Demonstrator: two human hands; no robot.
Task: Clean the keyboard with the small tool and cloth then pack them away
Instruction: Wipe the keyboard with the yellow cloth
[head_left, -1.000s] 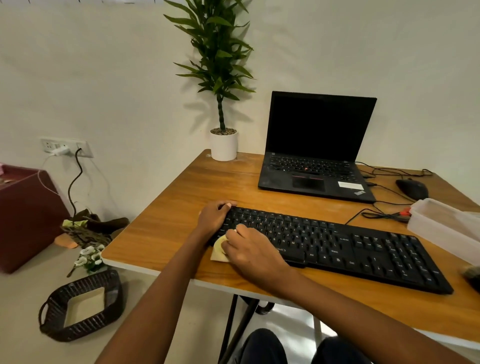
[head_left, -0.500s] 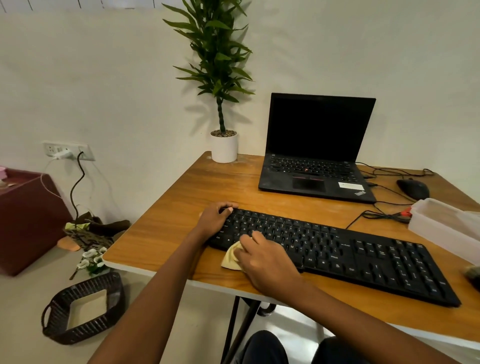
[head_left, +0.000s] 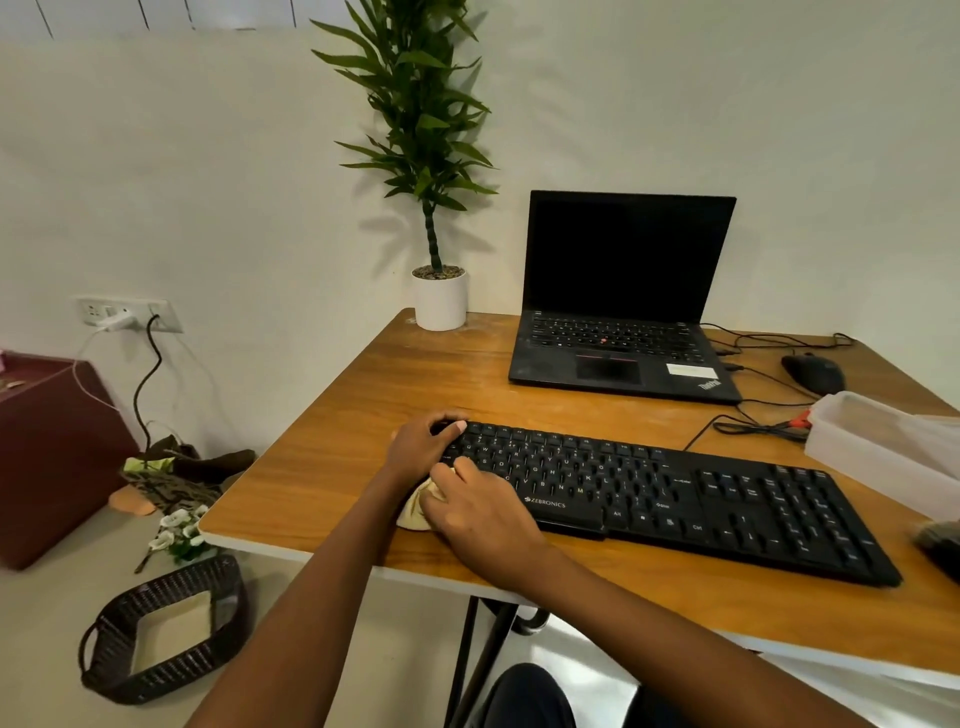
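Observation:
A long black keyboard (head_left: 675, 493) lies across the wooden table (head_left: 363, 415) in front of me. My left hand (head_left: 421, 449) grips the keyboard's far left end, thumb over the top corner. My right hand (head_left: 478, 514) presses a crumpled cream cloth (head_left: 413, 514) against the keyboard's near left corner; most of the cloth is hidden under the fingers. At the right stands a translucent plastic box (head_left: 883, 441). No small tool is visible.
An open black laptop (head_left: 623, 312) sits behind the keyboard, with a potted plant (head_left: 439, 296) at the back left corner. A black mouse (head_left: 813, 371) and cables (head_left: 753, 426) lie at the right. On the floor to the left is a dark wicker basket (head_left: 161, 629).
My right hand with the cloth has shifted back and forth along the keyboard's near left edge. The left hand has kept its hold on the keyboard's left end.

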